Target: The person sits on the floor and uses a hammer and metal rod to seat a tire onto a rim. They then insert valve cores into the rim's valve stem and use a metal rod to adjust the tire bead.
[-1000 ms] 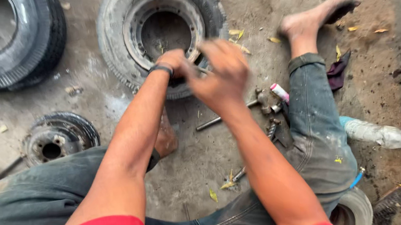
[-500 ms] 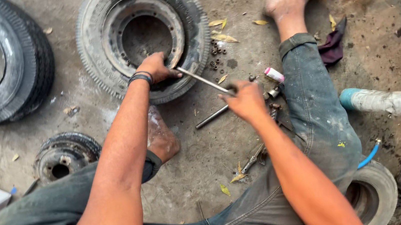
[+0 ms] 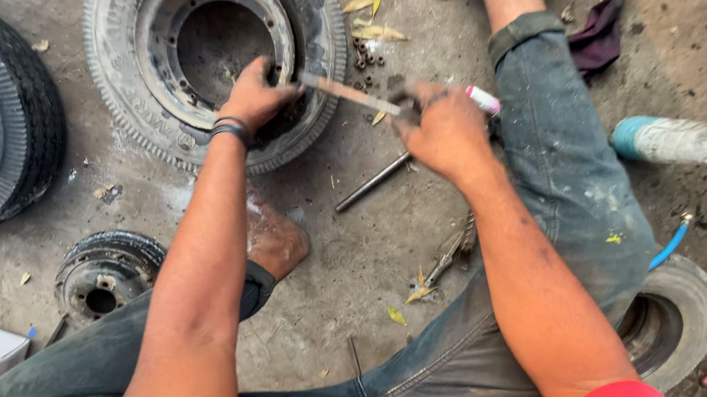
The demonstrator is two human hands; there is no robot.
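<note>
Looks like the prying stage on the tyre [image 3: 140,116] lying flat on the floor at the far side, a bit left of centre. The left hand [image 3: 257,94] sits on the near right edge of the rim [image 3: 166,33], fingers curled down over the lip where rubber meets metal, so it seems to be bracing or gripping there. The right hand [image 3: 443,131] is closed in a fist around the near end of a lever [image 3: 350,94], a flat metal bar that slants up and left until its tip disappears at the rim just beside the left hand. My read: the bar is wedged at the bead and being worked. The next move probably calls for keeping the tip seated while pushing the handle end, with the left fingers kept out of the pinch spot, since they're really close to the tip. A second rod [image 3: 374,183] lies on the floor just near the right hand, and a small pile of nuts [image 3: 365,53] sits by the tyre's right edge.
</note>
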